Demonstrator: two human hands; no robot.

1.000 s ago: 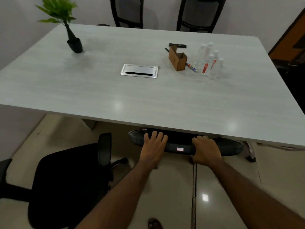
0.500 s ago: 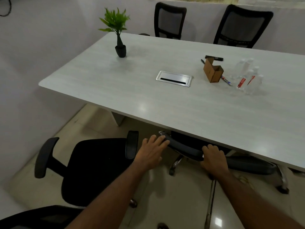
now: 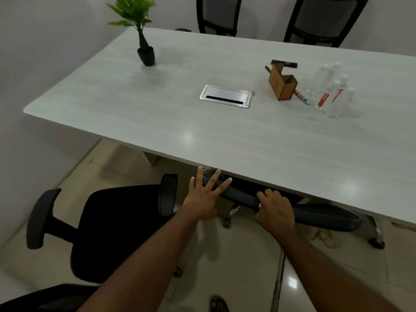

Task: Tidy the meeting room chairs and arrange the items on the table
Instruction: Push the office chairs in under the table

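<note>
Head view: right hand [image 3: 275, 210] grasps chair back [image 3: 315, 216].

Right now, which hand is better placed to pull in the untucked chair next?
Left. The left hand is open, fingers spread, lying close beside the black office chair's right armrest. The right hand is curled on the tucked chair's backrest, farther away.

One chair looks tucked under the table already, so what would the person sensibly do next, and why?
Probably let go with the right hand and reach for the other chair. The gripped chair back sits mostly under the table edge, the left hand is already open, and the other chair stands out from the table.
</note>
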